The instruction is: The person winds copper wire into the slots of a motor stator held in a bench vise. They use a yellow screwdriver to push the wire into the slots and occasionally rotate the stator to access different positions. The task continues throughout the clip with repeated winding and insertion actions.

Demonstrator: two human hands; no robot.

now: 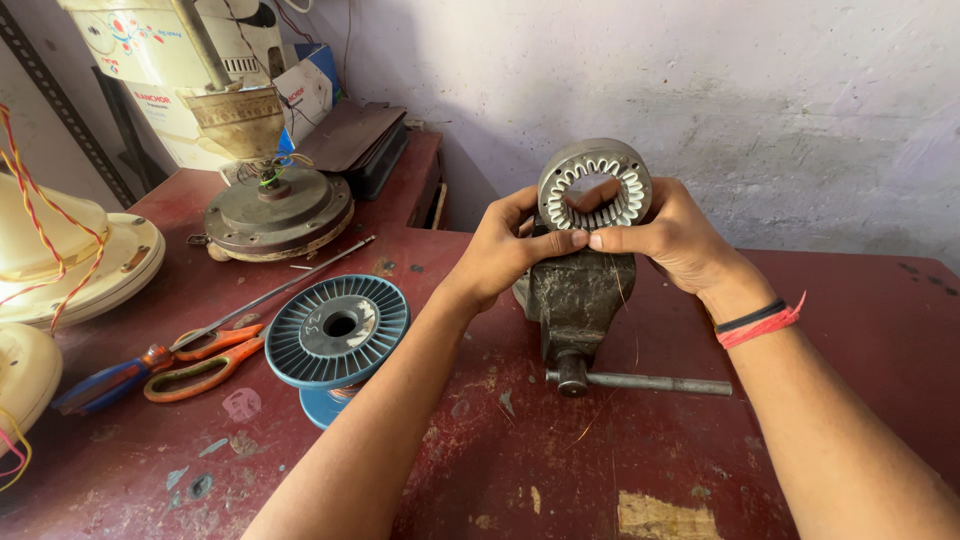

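A grey ring-shaped motor stator (594,163) with pale slot liners stands upright above a dark bench vise (577,295). My left hand (509,248) grips the stator's lower left side, thumb pressed along its bottom edge. My right hand (673,236) holds its lower right side, and the two thumbs meet under the ring. The vise handle bar (650,382) sticks out to the right. Thin copper wire strands trail down beside the vise.
A blue wire spool (337,332) lies left of the vise on the red workbench (560,470). Orange-handled scissors (200,365), a screwdriver (110,382) and a thin metal rod (280,290) lie further left. A ceiling fan motor (275,205), cream fan housings (70,265) and boxes stand at the back left.
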